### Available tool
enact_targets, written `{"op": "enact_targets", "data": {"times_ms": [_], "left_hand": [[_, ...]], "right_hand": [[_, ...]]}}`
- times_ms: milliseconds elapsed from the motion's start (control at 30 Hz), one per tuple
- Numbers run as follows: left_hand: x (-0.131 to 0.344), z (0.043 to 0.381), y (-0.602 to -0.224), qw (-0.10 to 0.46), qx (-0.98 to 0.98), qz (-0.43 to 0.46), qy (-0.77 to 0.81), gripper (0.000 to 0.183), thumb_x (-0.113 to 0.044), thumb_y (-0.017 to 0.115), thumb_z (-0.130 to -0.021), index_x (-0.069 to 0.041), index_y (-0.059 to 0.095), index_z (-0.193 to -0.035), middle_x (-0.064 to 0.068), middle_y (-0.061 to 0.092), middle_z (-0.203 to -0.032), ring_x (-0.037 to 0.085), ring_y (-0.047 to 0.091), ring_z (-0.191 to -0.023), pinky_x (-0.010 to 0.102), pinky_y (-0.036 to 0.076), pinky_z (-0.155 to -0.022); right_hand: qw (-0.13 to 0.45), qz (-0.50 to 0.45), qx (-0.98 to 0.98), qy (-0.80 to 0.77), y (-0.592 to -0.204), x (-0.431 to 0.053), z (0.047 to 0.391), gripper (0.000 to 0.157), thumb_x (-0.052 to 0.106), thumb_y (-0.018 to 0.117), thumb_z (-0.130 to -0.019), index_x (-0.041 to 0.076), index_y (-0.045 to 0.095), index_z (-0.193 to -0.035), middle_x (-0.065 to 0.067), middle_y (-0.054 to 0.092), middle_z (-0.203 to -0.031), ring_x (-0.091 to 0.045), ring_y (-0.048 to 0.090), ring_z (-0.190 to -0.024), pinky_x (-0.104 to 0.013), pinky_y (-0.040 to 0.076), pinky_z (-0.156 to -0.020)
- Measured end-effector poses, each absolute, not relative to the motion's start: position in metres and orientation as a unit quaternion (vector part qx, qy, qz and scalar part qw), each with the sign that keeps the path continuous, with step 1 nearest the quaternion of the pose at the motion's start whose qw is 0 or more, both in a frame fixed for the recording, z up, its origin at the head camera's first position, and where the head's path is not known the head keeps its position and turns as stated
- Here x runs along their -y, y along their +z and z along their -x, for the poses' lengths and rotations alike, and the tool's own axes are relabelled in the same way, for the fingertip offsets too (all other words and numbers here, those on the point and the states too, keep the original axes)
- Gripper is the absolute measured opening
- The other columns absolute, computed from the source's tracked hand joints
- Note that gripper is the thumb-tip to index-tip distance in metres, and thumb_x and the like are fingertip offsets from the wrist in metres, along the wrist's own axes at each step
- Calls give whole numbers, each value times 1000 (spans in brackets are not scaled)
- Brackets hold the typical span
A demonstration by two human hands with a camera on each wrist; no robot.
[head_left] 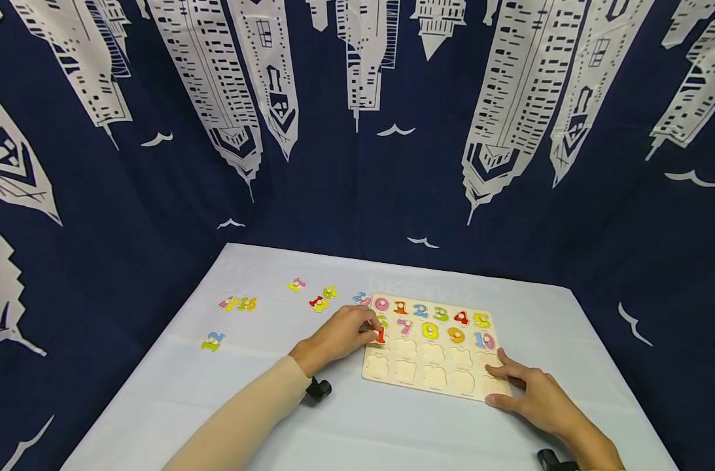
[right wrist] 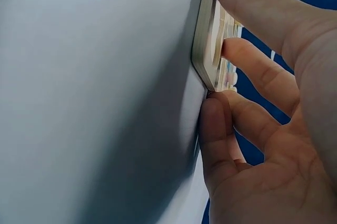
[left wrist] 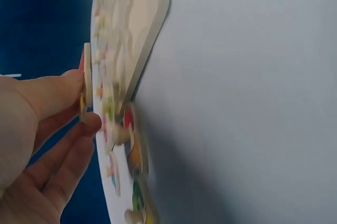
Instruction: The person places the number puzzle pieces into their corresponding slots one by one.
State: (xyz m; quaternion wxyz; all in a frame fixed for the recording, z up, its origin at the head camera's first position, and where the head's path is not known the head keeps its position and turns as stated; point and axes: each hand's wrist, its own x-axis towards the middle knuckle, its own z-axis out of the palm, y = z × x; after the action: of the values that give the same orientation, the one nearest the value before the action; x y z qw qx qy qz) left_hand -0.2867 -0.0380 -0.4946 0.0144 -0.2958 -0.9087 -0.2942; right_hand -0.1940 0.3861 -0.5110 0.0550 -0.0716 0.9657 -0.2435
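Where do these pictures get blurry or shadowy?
Head view: fairly evenly lit, large digits on the puzzle board readable, its small print not; left wrist view: loose pieces blurred, soft shadow over the white tabletop; right wrist view: broad, soft-edged dark shadow beside the board.

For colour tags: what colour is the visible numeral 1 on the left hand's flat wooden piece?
The numeral 1 is red, best in the head view.

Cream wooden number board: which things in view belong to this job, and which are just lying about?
Seem to belong:
cream wooden number board
part-red wooden number piece, pinched by the left hand
loose multicoloured wooden number pieces

Apparently just there:
white table
navy cloth printed with white buildings
black wrist-worn devices
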Motion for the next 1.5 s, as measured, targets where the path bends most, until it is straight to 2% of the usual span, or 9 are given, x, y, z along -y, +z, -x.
{"op": "enact_targets", "data": {"times_ms": [300, 433, 633, 867, 1033, 1300, 1500], "left_hand": [[21, 296, -500, 12, 916, 308, -257, 5, -11, 87, -107, -15, 87, -110, -2, 84, -106, 10, 64, -96, 22, 59, -91], [20, 296, -501, 3, 909, 330, -254, 5, -9, 88, -105, -14, 87, -105, -2, 85, -104, 7, 66, -92, 19, 59, -87], [22, 296, -498, 11, 910, 338, -239, 6, -10, 88, -105, -15, 89, -106, -4, 87, -108, 7, 71, -96, 21, 63, -92], [23, 293, -497, 17, 915, 340, -215, 10, -8, 87, -106, -13, 92, -113, -3, 89, -112, 9, 77, -104, 24, 65, -99], [28, 287, -500, 1, 910, 340, -236, 15, -6, 87, -105, -13, 91, -118, -1, 87, -115, 11, 74, -106, 24, 64, -101], [37, 280, -494, -22, 909, 333, -249, 31, -14, 88, -106, -13, 86, -137, 0, 85, -134, 15, 74, -118, 27, 62, -112], [57, 267, -490, -19, 915, 313, -253, 33, -19, 84, -110, -12, 83, -142, 0, 83, -137, 19, 74, -120, 29, 62, -111]], "right_hand": [[54, 73, -966, -241, -507, -386, 196, 78, 51, 101, -89, 13, 77, -153, -25, 47, -179, -56, 58, -158, -74, 49, -125], [54, 77, -966, -240, -508, -387, 192, 78, 51, 101, -88, 13, 78, -152, -25, 49, -178, -55, 60, -157, -72, 50, -124], [40, 82, -968, -232, -505, -386, 196, 77, 50, 101, -88, 14, 78, -152, -24, 49, -179, -54, 61, -156, -71, 51, -124], [57, 81, -965, -242, -507, -387, 196, 79, 52, 99, -89, 13, 76, -154, -26, 46, -180, -59, 53, -160, -78, 48, -124], [68, 77, -965, -240, -508, -387, 193, 81, 56, 98, -89, 14, 77, -154, -25, 46, -180, -60, 51, -161, -79, 48, -123], [37, 91, -969, -226, -508, -388, 193, 77, 53, 99, -89, 14, 79, -152, -26, 49, -177, -59, 56, -157, -78, 51, -120], [43, 89, -968, -229, -512, -385, 194, 78, 54, 99, -89, 13, 78, -152, -27, 48, -178, -60, 56, -157, -78, 50, -121]]}}
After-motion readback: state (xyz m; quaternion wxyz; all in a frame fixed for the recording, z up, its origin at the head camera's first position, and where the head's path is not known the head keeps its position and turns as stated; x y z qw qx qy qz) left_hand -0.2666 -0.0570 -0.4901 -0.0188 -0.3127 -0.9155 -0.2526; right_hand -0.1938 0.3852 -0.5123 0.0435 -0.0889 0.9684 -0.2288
